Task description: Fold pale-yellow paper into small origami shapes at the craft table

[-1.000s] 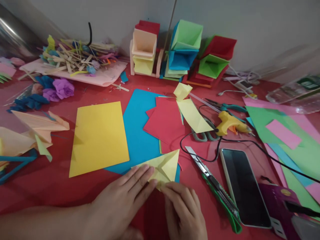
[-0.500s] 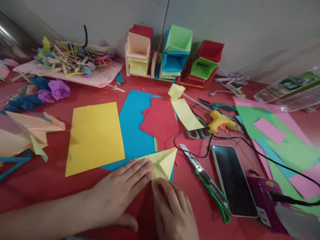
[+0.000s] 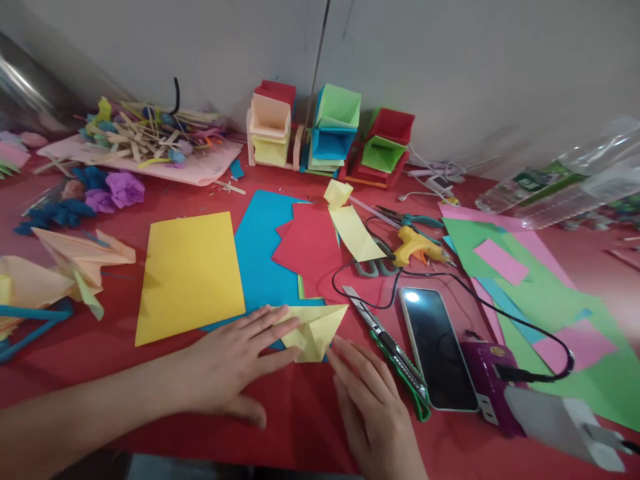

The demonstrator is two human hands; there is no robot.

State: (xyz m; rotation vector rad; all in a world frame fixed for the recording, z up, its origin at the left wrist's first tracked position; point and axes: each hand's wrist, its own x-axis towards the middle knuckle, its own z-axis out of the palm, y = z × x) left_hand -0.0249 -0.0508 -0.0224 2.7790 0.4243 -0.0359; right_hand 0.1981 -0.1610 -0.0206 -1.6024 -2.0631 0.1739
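A folded pale yellow paper (image 3: 316, 328) lies on the red table (image 3: 90, 373) in front of me. My left hand (image 3: 233, 363) lies flat with fingers stretched out, its fingertips pressing on the paper's left part. My right hand (image 3: 373, 403) rests on the table with fingers extended, its fingertips touching the paper's lower right edge. Neither hand grips anything. The paper partly overlaps a blue sheet (image 3: 260, 253).
A yellow sheet (image 3: 190, 277) and red sheets (image 3: 310, 243) lie beyond the hands. To the right are a green utility knife (image 3: 395, 357), a phone (image 3: 437, 347), a yellow glue gun (image 3: 415, 243), scissors, and green and pink papers (image 3: 550, 300). Folded paper boxes (image 3: 330, 127) stand by the wall.
My right hand has slid from the paper's lower corner to its right edge and its fingers have straightened. My left hand stays flat on the paper. The camera view has tilted slightly.
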